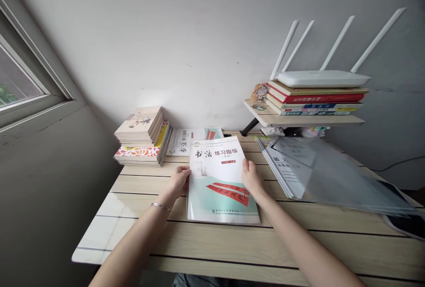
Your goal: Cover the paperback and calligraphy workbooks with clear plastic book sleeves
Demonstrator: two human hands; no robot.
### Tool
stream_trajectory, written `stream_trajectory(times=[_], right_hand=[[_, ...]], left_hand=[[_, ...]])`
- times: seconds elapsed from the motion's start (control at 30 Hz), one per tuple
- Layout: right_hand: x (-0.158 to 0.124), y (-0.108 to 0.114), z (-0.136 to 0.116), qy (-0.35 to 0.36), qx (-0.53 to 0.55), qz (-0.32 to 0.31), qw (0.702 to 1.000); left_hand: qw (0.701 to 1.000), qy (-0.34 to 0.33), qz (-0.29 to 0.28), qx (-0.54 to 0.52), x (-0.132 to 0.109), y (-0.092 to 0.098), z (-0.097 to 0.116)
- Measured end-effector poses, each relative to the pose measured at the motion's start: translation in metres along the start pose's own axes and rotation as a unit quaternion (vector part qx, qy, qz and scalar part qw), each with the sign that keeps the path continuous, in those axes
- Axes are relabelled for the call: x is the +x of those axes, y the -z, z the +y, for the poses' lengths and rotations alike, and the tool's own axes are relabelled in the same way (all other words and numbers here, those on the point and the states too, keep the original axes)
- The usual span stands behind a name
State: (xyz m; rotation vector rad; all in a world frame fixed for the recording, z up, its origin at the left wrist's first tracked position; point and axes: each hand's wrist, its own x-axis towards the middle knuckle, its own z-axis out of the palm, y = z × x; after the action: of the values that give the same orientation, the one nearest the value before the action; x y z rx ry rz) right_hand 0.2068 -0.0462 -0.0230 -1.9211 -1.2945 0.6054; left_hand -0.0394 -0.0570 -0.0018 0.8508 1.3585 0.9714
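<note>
A white and pale green workbook [212, 189] with red banners on its cover is held between both hands over the middle of the desk, its cover facing up. My left hand [179, 181] grips its left edge with the fingers curled, and a silver bangle circles that wrist. On the opposite edge, my right hand [251, 177] is closed round the book. Behind it, a similar workbook [177, 141] lies turned sideways on the desk, partly covered by the held one.
Stacked books [139, 134] stand at the back left. A raised shelf [308, 121] bears a book pile [315, 98] and a white router [323, 78] with antennas. Right of centre, papers [282, 167] lie partly under translucent sheets [345, 180]. A window [23, 70] is at left.
</note>
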Motion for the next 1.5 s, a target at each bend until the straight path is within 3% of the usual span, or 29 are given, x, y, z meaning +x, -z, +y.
stream_trajectory(times=[0.2, 0.4, 0.5, 0.57, 0.63, 0.7, 0.8, 0.87, 0.93, 1.0, 1.1, 1.23, 1.5], right_hand=[[0.014, -0.007, -0.01, -0.039, -0.026, -0.029, 0.998], [-0.002, 0.002, 0.003, 0.006, 0.025, -0.111, 0.993], [-0.014, 0.005, 0.011, 0.039, 0.037, -0.088, 0.995], [-0.02, 0.005, 0.015, 0.051, 0.031, -0.062, 0.996], [-0.026, 0.005, 0.016, 0.062, 0.016, -0.036, 0.997], [-0.03, 0.005, 0.016, 0.077, 0.0, -0.025, 0.997], [-0.035, 0.012, 0.015, 0.065, 0.049, -0.062, 0.995], [-0.038, 0.022, 0.015, 0.014, 0.138, -0.124, 0.983], [-0.043, 0.033, 0.017, -0.051, 0.216, -0.19, 0.956], [-0.049, 0.044, 0.021, -0.1, 0.267, -0.24, 0.928], [-0.057, 0.055, 0.027, -0.128, 0.316, -0.286, 0.896], [-0.062, 0.058, 0.031, -0.127, 0.316, -0.306, 0.889], [-0.055, 0.054, 0.043, -0.128, 0.329, -0.313, 0.882]], left_hand=[[0.996, -0.021, 0.054, 0.067, -0.002, -0.002, -0.004], [0.984, -0.083, 0.085, 0.135, -0.01, 0.006, -0.02], [0.983, -0.091, 0.083, 0.139, -0.01, 0.009, -0.023], [0.972, -0.135, 0.1, 0.163, -0.014, 0.009, -0.024], [0.925, -0.248, 0.127, 0.257, -0.024, 0.007, -0.024], [0.822, -0.387, 0.113, 0.403, -0.041, 0.004, -0.027], [0.66, -0.493, -0.028, 0.567, -0.07, 0.001, -0.036], [0.596, -0.509, -0.102, 0.613, -0.086, 0.003, -0.044], [0.576, -0.511, -0.108, 0.629, -0.096, 0.007, -0.051], [0.577, -0.512, -0.078, 0.631, -0.099, 0.013, -0.056], [0.573, -0.525, -0.043, 0.628, -0.097, 0.018, -0.057], [0.539, -0.565, -0.033, 0.623, -0.096, 0.018, -0.057], [0.421, -0.64, -0.025, 0.642, -0.098, 0.02, -0.055]])
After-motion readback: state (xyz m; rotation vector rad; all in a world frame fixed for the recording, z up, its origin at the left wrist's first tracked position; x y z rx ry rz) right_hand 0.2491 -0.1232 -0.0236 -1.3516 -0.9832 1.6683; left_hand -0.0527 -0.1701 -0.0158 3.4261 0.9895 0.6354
